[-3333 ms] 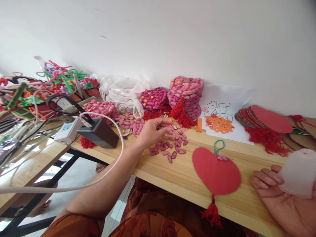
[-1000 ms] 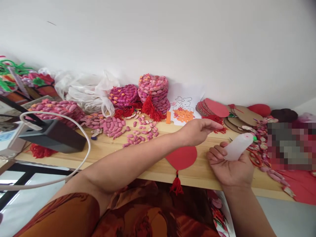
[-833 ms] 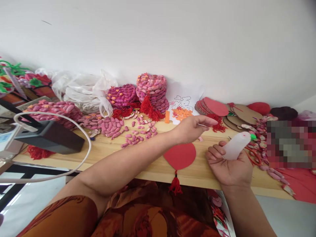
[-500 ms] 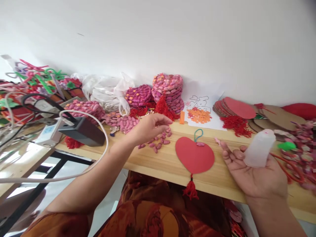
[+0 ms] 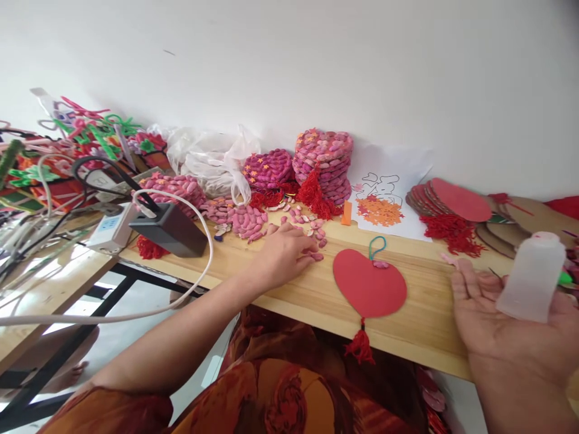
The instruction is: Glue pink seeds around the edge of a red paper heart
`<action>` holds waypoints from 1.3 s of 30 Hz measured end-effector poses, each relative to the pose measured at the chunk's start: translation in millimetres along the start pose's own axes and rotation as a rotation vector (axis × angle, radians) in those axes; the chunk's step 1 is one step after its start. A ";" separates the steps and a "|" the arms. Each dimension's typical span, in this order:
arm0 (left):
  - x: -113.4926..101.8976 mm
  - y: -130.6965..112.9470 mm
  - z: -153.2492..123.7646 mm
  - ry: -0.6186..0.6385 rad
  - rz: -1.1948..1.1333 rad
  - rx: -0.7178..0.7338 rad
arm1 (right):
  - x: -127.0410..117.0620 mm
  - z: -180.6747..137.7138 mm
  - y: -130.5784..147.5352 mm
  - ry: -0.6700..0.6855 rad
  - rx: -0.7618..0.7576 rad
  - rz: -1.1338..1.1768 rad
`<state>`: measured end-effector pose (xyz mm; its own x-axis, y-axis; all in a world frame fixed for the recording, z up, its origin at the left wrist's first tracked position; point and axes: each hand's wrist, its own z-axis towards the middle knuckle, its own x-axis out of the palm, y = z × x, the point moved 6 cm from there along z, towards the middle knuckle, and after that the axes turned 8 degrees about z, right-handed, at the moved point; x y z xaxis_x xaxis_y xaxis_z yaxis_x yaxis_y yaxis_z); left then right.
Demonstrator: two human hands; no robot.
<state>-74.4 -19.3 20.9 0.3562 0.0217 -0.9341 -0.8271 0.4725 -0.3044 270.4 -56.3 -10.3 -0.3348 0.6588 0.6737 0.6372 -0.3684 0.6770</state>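
Note:
On the table lies a red heart (image 5: pixel 368 283) with a blue-green loop, a red tassel and one pink peanut shell (image 5: pixel 380 264) at its top notch. To its left, my left hand (image 5: pixel 287 253) reaches down palm-down among loose pink peanut shells (image 5: pixel 320 232), thumb and forefinger closing at one of them. Right of the heart, my right hand (image 5: pixel 506 337) is turned palm up, with a translucent squeeze bottle (image 5: pixel 534 277) gripped by the thumb side. A small pink bit (image 5: pixel 447 259) shows at its fingertips; its kind is unclear.
A black adapter (image 5: pixel 169 230) and white cable stand at left. Behind are white plastic bags (image 5: pixel 203 160), stacked shell-covered pieces (image 5: pixel 323 163), and paper (image 5: pixel 416 163) bearing orange stars (image 5: pixel 380 211). Stacked red-topped hearts (image 5: pixel 456 199) lie at back right.
My left hand has come down onto the loose shells, its fingers closing there. My right hand, still holding the bottle, has shifted right in view. The whole view has shifted slightly.

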 end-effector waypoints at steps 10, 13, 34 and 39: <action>12.3 -10.2 12.3 0.043 0.166 -0.013 | -6.3 4.9 -6.9 0.079 0.069 0.010; 11.7 -10.8 12.4 0.001 0.150 0.019 | -8.6 5.1 -7.6 0.079 0.083 0.010; 9.8 -20.6 30.4 0.185 0.209 0.199 | 17.5 -4.8 -26.1 0.215 0.302 -0.064; 15.0 -17.9 39.4 0.207 0.182 0.209 | 47.6 -11.7 -36.4 0.315 0.392 -0.096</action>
<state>-37.1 7.3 19.7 0.0971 -0.0470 -0.9942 -0.7543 0.6482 -0.1043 223.1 -19.2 0.5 -0.5591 0.4258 0.7114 0.7856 -0.0022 0.6187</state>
